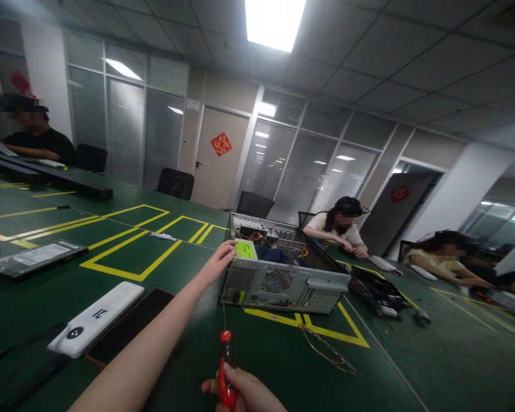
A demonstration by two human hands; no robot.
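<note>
An opened desktop computer case [283, 280] lies on its side on the green table, its rear panel facing me. Cables show inside it, along with a power supply carrying a yellow-green label [245, 250] at the left corner. My left hand [220, 260] grips that corner, fingers bent over its upper edge. Below, my right hand [244, 389] is wrapped round the handle of a red and black screwdriver [225, 355]. The shaft points away from me to the lower left of the rear panel; whether its tip touches a screw is too small to tell.
A white power bank [103, 315] and a dark phone [131, 326] lie left of my forearm, with a hard drive [34, 257] beyond. Eyeglasses [328, 349] and a black tool case [377, 292] lie to the right. Several people sit around the table.
</note>
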